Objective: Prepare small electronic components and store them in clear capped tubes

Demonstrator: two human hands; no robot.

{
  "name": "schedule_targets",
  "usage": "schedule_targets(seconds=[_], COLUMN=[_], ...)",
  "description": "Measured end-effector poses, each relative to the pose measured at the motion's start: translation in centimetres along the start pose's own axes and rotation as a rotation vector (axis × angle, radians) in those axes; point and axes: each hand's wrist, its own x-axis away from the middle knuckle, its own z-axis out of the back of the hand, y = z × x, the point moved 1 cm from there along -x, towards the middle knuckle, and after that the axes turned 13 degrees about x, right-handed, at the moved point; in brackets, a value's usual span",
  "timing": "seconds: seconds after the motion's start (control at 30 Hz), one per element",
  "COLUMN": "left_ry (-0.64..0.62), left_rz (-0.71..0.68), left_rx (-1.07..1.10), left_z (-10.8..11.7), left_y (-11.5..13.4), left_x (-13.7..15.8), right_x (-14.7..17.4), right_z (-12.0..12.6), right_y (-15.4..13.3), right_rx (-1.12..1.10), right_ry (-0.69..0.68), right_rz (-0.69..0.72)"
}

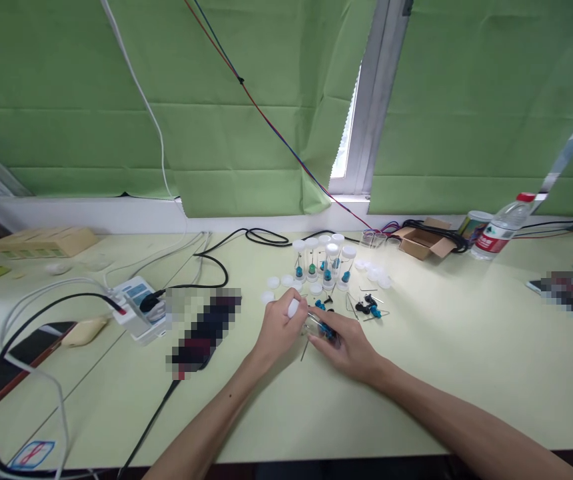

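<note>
My left hand (280, 325) is closed around a small white cap (293, 308), its fingers pinched together. Against it, my right hand (350, 343) grips a clear tube (312, 324) lying on its side, with something blue showing inside near the fingers. Just beyond the hands stands a cluster of clear capped tubes (332, 267), most holding a blue or green piece with a thin metal rod. Loose white caps (273, 283) lie to the left and right of that cluster. Bent metal rods (351, 307) and black and blue pieces (375, 311) are scattered right of my hands.
A power strip (134, 307) with cables and a dark blurred-out device (206, 333) lie to the left. Farther left is a phone (31, 353). At the back right are an open cardboard box (419, 245), a can (476, 221) and a water bottle (500, 230).
</note>
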Motion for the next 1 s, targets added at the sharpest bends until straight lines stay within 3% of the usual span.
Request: schedule_targets(seconds=[0.23, 0.47, 0.77, 1.0], left_ry=[-0.021, 0.066, 0.118, 0.227], left_rz=[0.052, 0.071, 0.075, 0.116], left_rx=[0.009, 0.091, 0.425, 0.488], left_z=[0.2, -0.3, -0.5, -0.2], left_y=[0.3, 0.2, 0.2, -0.8], left_x=[0.2, 0.4, 1.1, 0.2], right_x=[0.3, 0.1, -0.4, -0.4], right_z=[-0.2, -0.1, 0.0, -0.2], right_y=[-0.2, -0.5, -1.6, -1.8], right_rx=[0.010, -0.005, 0.016, -0.043], right_ry=[0.010, 0.029, 0.099, 0.067], right_rz=[-0.025, -0.062, -0.144, -0.167])
